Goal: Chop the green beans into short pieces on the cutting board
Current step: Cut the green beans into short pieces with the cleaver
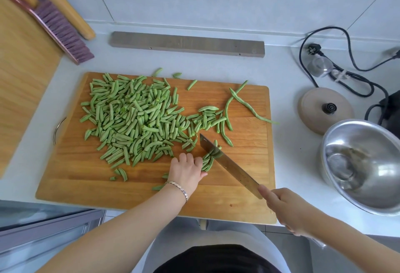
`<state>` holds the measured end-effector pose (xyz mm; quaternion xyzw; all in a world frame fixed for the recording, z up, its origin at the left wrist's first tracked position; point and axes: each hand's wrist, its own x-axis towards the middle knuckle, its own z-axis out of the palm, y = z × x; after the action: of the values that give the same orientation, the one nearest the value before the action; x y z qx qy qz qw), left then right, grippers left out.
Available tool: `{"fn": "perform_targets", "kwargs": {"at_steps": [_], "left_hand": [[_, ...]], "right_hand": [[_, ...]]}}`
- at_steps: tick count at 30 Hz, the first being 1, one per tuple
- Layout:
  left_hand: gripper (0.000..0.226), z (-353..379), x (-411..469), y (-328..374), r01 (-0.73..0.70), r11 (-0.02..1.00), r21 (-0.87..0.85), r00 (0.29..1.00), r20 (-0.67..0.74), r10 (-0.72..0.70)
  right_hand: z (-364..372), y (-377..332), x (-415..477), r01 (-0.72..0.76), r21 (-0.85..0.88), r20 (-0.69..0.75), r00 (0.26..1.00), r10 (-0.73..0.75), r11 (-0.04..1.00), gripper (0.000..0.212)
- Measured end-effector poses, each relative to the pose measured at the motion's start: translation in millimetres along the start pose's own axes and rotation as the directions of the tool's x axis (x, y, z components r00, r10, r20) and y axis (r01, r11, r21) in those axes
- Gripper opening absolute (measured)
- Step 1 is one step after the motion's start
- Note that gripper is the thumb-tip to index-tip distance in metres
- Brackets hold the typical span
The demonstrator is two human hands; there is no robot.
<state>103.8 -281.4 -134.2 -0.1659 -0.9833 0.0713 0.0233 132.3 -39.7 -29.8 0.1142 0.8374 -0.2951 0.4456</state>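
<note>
Step in hand: I judge it a cross-cut through the bundle, which lies near the front middle of the cutting board
Left hand: knuckles up; fingers curled down over the bundle, pinning it to the wood
Right hand: wrapped round the knife's handle; forefinger stretched onto the blade; the handle itself is hidden in the fist
Knife: broad rectangular blade, set slantwise; its far end over the bundle's right end, just beside the left fingers; I cannot tell whether the edge touches the wood
Doing it well: I would tuck the fingertips behind the knuckles; let the blade's flat ride against them; square the blade to the beans; press straight down; match the lengths in the pile
Cut pieces: a wide loose pile over the board's left and middle; a few strays lie on the counter past the far edge
Whole beans: two long thin ones crossed at the far right; one tip hangs past the board's edge
Progress: I judge most of the chopping done
Textures: beans matte, ridged, slightly curved, likely to roll; board of warm glued strips with plain grain; blade dull steel with faint stains
Beside the board: shiny steel bowl and a round tan lid, both to the right
</note>
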Motion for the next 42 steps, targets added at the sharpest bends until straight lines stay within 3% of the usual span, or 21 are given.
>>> {"fn": "perform_targets", "kwargs": {"at_steps": [5,10,13,19,24,29,42], "left_hand": [[0.052,2.7,0.4,-2.7,0.039,0.999,0.011,0.999,-0.003,-0.039],[0.050,0.6,16.4,0.7,0.082,0.997,-0.010,0.997,-0.004,-0.082],[0.054,-4.6,26.3,4.0,0.090,0.996,-0.005,0.996,0.012,-0.090],[0.067,-14.4,5.4,-3.9,0.148,0.989,0.010,0.989,0.006,-0.148],[0.054,-10.4,-1.1,-6.4,0.157,0.987,0.029,0.988,0.001,-0.157],[0.047,-5.8,-0.1,-6.3,0.115,0.993,0.012,0.993,-0.014,-0.115],[0.040,-4.4,6.6,-9.6,0.084,0.996,0.018,0.996,0.019,-0.084]], "right_hand": [[22.4,1.6,9.4,0.079,-0.017,-0.080,0.994,-0.080,0.997,0.060],[16.4,-1.4,8.6,0.063,0.230,-0.057,0.997,-0.051,0.971,0.060],[0.2,-1.4,-1.8,0.056,0.275,-0.043,0.998,-0.046,0.960,0.056],[-6.6,-7.5,-16.8,0.069,0.192,0.014,0.997,-0.073,0.979,0.057],[4.1,-9.7,-21.0,0.096,0.080,0.012,0.995,-0.097,0.992,0.064],[12.2,-10.2,-18.4,0.051,0.000,-0.028,0.998,-0.051,0.999,0.057],[22.4,-22.4,-7.0,0.002,0.015,0.008,1.000,-0.002,1.000,0.053]]}}
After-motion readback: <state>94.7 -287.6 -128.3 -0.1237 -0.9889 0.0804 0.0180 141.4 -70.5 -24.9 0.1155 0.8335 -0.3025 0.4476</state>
